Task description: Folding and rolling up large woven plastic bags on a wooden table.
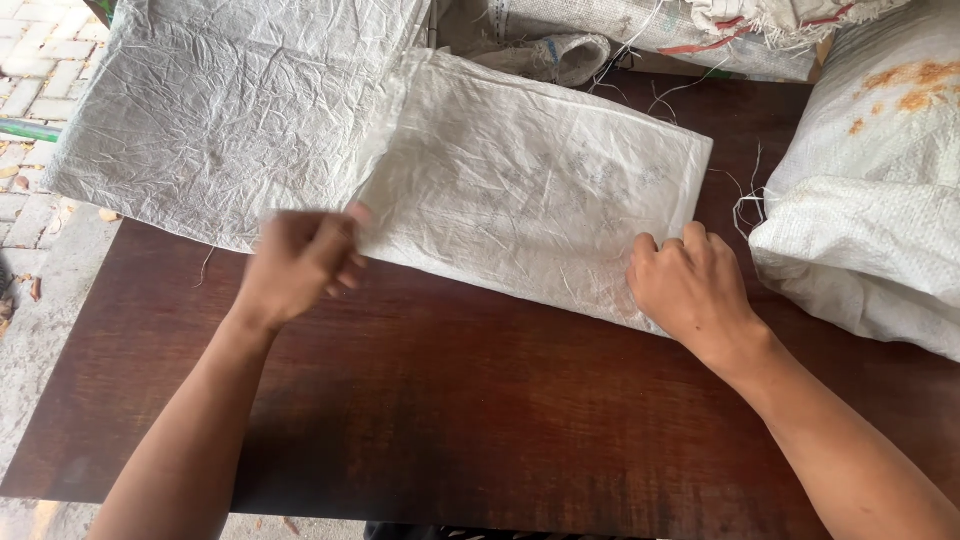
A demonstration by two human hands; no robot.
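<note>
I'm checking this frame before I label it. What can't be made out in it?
All in the head view:
- Left hand: blurred by motion; its grip on the folded white sack is unclear.
- Right hand: its fingertips curl onto the sack's edge, hidden.
- Crumpled sack: cut off by the top edge.
- Stained sack: cut off by the right edge.
- Faint marks on the folded sack: too pale to make out.
</note>
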